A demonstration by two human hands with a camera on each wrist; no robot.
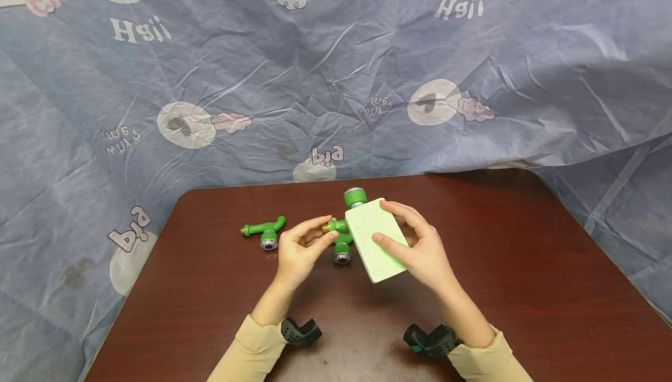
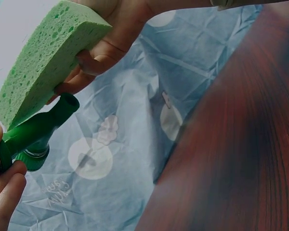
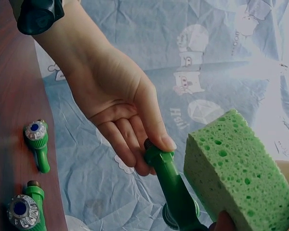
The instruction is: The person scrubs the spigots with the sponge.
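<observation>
My left hand [image 1: 296, 251] pinches a green tap [image 3: 167, 175] by its threaded end, between thumb and fingertips. The tap is held up above the table, its round ribbed knob [image 1: 355, 197] pointing away from me. A light green sponge [image 1: 370, 245], a thick porous block, is gripped in my right hand [image 1: 427, 248], thumb on one face and fingers on the other side. In the left wrist view the sponge's lower edge is right at the tap's body. The sponge hides part of the tap in the head view.
Two more green taps lie on the dark brown table [image 1: 499, 288]: one to the left [image 1: 265, 228] and another behind the held tap [image 1: 342, 251]. A blue-grey patterned cloth [image 1: 315, 79] hangs behind the table. Black straps circle both wrists.
</observation>
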